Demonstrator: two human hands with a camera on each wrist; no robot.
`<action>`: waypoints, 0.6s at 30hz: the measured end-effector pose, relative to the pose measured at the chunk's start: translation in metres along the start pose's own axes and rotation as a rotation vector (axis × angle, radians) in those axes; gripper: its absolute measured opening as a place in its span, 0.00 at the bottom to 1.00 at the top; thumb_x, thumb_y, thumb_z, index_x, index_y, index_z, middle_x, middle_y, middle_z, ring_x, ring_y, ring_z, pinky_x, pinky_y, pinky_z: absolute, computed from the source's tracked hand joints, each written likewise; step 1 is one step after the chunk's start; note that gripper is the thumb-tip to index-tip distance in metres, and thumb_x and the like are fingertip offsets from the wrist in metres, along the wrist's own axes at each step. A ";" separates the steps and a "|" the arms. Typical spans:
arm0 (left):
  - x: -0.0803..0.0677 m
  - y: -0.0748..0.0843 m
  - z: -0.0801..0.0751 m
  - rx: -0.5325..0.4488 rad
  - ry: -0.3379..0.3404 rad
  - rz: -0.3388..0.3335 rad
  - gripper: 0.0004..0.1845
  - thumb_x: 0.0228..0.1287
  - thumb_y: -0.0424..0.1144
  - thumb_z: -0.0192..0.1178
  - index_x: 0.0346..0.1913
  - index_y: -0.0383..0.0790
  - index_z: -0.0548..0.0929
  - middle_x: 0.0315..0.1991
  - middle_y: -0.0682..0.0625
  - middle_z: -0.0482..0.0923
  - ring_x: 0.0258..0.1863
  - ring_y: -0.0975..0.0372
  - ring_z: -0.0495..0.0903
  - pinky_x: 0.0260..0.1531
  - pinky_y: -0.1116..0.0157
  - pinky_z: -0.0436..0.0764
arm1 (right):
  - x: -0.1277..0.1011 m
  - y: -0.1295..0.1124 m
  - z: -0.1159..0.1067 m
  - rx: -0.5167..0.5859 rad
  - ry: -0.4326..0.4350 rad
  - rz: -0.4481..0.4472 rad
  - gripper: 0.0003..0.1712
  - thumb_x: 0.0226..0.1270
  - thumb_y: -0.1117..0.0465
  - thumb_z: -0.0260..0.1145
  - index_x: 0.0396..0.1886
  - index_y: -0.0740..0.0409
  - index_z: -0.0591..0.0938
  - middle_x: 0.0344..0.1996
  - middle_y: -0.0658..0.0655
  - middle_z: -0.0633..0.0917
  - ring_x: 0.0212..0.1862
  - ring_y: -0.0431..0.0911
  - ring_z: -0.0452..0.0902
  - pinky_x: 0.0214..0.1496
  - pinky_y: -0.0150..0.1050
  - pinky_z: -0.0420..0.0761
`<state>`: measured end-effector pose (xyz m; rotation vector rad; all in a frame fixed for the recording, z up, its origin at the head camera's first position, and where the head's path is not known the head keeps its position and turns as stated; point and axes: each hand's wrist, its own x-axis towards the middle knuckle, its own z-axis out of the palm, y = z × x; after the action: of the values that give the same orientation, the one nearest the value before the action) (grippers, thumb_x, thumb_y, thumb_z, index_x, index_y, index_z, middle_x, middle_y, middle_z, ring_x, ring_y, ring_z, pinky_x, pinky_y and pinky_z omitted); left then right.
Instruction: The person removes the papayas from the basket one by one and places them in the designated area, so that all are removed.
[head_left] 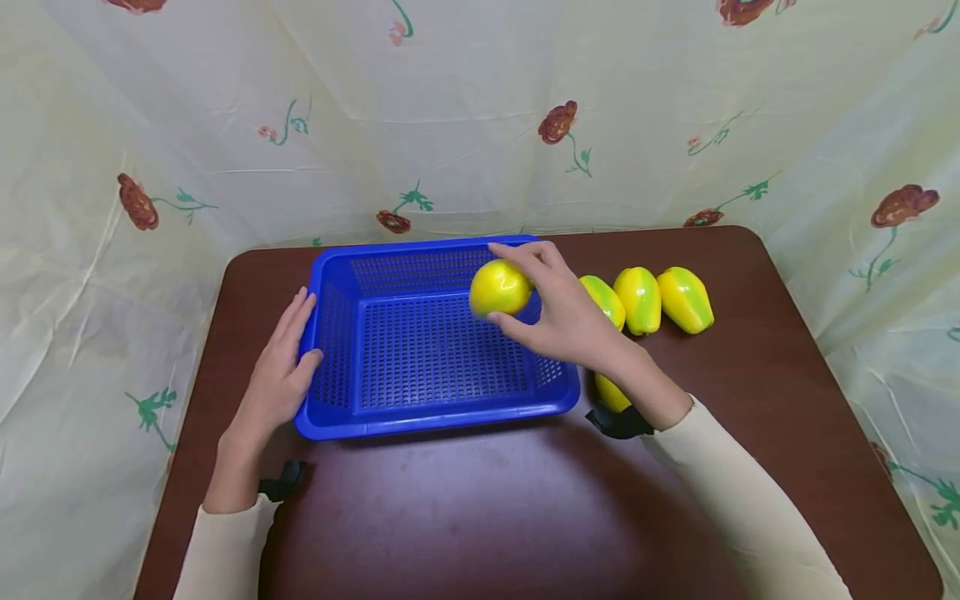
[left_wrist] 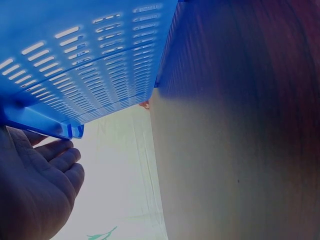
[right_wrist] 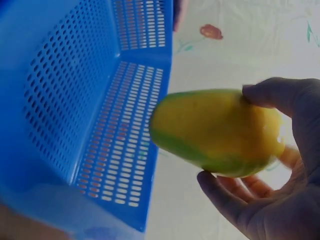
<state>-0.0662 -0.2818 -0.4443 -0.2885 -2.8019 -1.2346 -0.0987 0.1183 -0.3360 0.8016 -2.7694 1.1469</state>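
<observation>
A blue plastic basket [head_left: 442,421] with slotted walls stands on the table, its mesh floor bare. My right hand [head_left: 566,312] holds a glossy yellow-and-green papaya [head_left: 498,289] over the basket's right part, thumb on one side and fingers on the other. In the right wrist view the papaya [right_wrist: 210,132] appears lengthwise beside the basket wall [right_wrist: 125,135]. At the basket's left end, my left hand [head_left: 273,375] grips the rim, with the thumb over it and the fingers along the outside. The left wrist view shows the curled fingers [left_wrist: 65,160] at the lip.
Three more papayas [head_left: 637,302] lie in a row right of the basket, the nearest partly behind my right hand. Another yellow fruit [head_left: 611,393] shows beneath my right wrist. The brown table [head_left: 450,517] ends at a flower-patterned cloth [head_left: 465,125] behind.
</observation>
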 end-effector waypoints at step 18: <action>-0.001 -0.002 0.000 -0.010 0.008 0.009 0.40 0.74 0.33 0.49 0.87 0.51 0.53 0.89 0.47 0.45 0.87 0.41 0.49 0.77 0.26 0.54 | -0.036 0.025 -0.009 0.185 0.197 0.099 0.42 0.62 0.62 0.80 0.73 0.57 0.71 0.69 0.57 0.80 0.68 0.53 0.80 0.68 0.58 0.84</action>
<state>-0.0658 -0.2827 -0.4458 -0.2962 -2.7856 -1.2450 -0.0809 0.1553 -0.3532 0.5350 -2.5958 1.4310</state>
